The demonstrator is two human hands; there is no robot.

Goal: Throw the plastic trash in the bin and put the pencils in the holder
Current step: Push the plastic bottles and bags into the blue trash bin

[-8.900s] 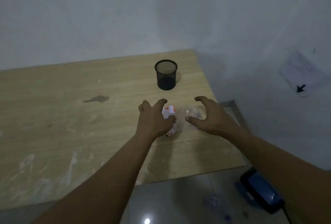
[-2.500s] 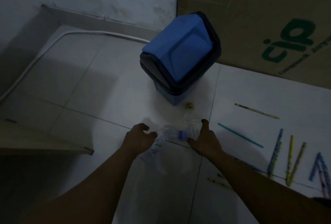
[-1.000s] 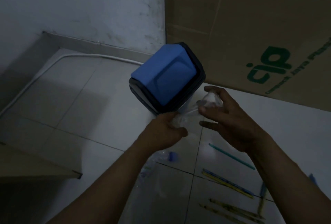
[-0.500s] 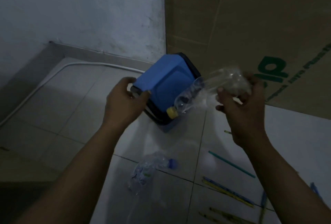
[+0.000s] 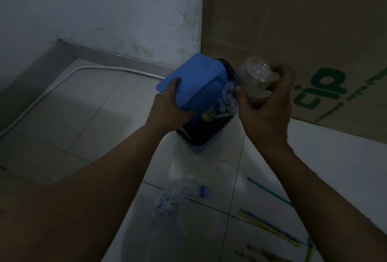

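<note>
A small blue bin (image 5: 204, 145) with a dark rim stands on the white tile floor. My left hand (image 5: 170, 108) grips its blue swing lid (image 5: 193, 79) and holds it tilted up, so the dark opening shows. My right hand (image 5: 266, 102) holds a clear crushed plastic bottle (image 5: 249, 79) by its base, with the yellow cap (image 5: 206, 116) pointing down into the opening. A second crushed bottle with a blue cap (image 5: 178, 195) lies on the floor in front of the bin. Several pencils (image 5: 268, 227) lie at the lower right.
A large brown cardboard box (image 5: 303, 31) with green print leans right behind the bin. A white wall and a white cable (image 5: 83, 70) run along the floor at the left. The pencil holder is out of view.
My left hand has taken hold of the bin lid and swung it up. My right hand has brought the clear bottle down, cap first, to the bin's opening.
</note>
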